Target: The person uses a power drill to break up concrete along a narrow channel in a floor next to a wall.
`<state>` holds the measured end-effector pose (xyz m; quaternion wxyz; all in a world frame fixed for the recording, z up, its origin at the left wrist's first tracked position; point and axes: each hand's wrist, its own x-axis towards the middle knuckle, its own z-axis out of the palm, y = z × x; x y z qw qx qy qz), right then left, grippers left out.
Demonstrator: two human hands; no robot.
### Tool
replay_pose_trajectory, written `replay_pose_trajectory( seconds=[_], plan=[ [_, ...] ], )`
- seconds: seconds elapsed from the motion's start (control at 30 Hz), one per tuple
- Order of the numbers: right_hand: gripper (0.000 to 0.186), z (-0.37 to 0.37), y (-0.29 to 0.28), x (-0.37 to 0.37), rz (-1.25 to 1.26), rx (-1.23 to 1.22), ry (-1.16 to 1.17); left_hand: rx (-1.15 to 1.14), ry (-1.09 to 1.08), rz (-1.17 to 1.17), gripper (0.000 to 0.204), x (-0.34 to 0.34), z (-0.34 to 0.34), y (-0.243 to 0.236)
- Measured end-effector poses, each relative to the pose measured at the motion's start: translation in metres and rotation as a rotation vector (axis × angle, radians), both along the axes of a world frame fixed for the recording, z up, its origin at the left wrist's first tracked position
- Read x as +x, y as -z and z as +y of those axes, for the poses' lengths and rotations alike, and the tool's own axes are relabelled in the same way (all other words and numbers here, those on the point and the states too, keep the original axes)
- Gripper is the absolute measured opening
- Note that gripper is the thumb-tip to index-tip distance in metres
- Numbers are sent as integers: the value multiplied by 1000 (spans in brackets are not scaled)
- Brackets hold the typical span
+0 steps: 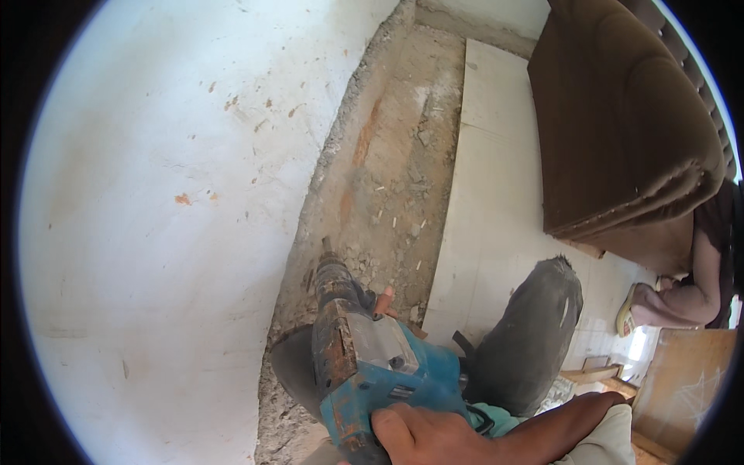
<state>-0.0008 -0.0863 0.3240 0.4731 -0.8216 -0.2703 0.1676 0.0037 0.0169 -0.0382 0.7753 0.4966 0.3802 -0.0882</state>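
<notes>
A teal and grey rotary hammer (380,353), scuffed and rusty, points away from me along the foot of the wall. Its short metal bit (327,246) sits at the rough wall edge; whether it touches the concrete I cannot tell. My right hand (430,435) is closed round the rear handle, the thumb on top. Of my left hand (384,302) only fingertips show, curled round the tool's far right side behind the chuck; the tool covers the rest. Below the bit lies a stripped strip of rough concrete (399,174) with crumbled rubble (372,271) and small white bits.
A white stained wall (178,217) rises on the left. White floor tiles (492,178) border the strip on the right. Beyond stands a brown upholstered sofa (620,132). Another person's leg (682,302) is at the far right, near a wooden board (682,380). My dark-trousered knee (531,333) juts forward.
</notes>
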Motion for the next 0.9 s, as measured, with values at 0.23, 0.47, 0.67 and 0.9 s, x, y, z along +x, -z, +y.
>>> replay_pose_trajectory(
  seconds=[0.23,0.47,0.67,0.9],
  plan=[
    [50,13,2,-5,-93,-95,-48,56,16,6,42,-3,3,-9],
    [48,16,3,-4,-132,-188,-89,63,18,16,42,-3,3,-16],
    [50,14,9,-5,-18,-75,-42,69,19,11,42,3,2,-22],
    [56,12,37,23,156,-211,77,70,7,21,41,10,-8,-30]
  ],
)
